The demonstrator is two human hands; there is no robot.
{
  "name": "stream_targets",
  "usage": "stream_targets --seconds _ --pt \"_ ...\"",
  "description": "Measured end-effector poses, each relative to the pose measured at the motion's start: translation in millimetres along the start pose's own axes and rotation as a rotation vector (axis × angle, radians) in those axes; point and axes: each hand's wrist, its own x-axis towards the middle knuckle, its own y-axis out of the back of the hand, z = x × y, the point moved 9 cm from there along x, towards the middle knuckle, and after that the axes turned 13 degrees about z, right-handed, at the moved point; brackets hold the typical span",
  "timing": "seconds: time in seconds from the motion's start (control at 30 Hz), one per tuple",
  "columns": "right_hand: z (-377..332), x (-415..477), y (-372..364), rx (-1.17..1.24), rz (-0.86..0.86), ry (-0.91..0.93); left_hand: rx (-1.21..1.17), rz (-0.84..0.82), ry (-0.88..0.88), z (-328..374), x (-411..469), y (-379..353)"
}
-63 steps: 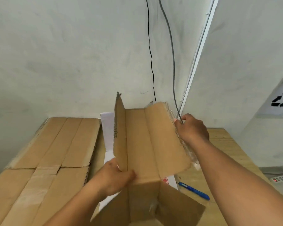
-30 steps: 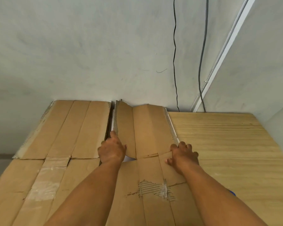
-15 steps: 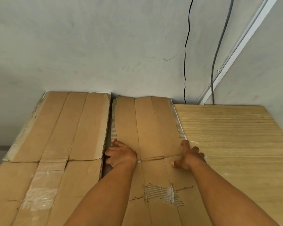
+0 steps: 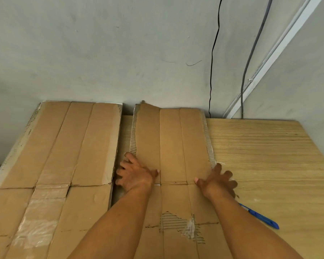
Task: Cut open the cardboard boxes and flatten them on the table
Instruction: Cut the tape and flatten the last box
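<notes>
Both splayed | left grip (image 4: pixel 135 175) | right grip (image 4: pixel 217 181) | pressing cardboard box (image 4: pixel 173 144)

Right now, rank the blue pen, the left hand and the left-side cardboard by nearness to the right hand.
1. Blue pen, just right of the right hand, by its wrist.
2. Left hand, across the middle cardboard.
3. Left-side cardboard, beyond the left hand.

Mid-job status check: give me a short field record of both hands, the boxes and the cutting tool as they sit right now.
left hand: spread, pressing the left edge of the middle flattened box
right hand: spread, pressing its right edge, fingers partly on the table
middle flattened box: flat, far-left corner slightly raised
left flattened box: flat, beside it, untouched
blue tool: on table, right of that box
</notes>
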Motion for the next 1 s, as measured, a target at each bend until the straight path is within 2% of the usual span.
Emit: stream_targets --seconds 0.1,0.17,0.3,0.4,0.5,0.57,0.67,0.77,0.87,0.93,1.0 --pt "-21 -18 -29 -0.155 -0.033 0.275 0.152 -0.028 -0.143 0 -19 -18" --pt "-20 -22 -38 -0.158 -0.093 0.322 0.198 -0.064 -0.195 -1 -24 -25" --pt "-12 -19 -30 -0.171 -0.107 0.389 0.238 -0.187 -0.259 0 -34 -36" --pt "0 -27 -35 -0.201 -0.092 0.372 0.266 -0.198 -0.301 -4 -41 -44" --pt "-4 -39 -25 -0.26 0.049 0.389 0.298 -0.158 -0.32 -5 -41 -37" --pt "-12 -49 -15 -0.286 0.13 0.441 0.295 -0.191 -0.319 -6 -45 -35" --pt "0 -60 -21 -0.275 0.066 0.429 0.356 -0.283 -0.353 -16 -71 -39" --pt "22 -61 -37 -0.21 -0.029 0.377 0.336 -0.271 -0.353 -26 -88 -43" --pt "28 -62 -38 -0.178 -0.068 0.376 0.272 -0.216 -0.292 -32 -93 -36" --pt "36 -64 -33 -0.129 -0.012 0.342 0.22 -0.168 -0.186 -43 -101 -30" --pt "54 -68 -25 -0.048 0.065 0.218 0.164 -0.12 -0.082 -54 -114 -27"
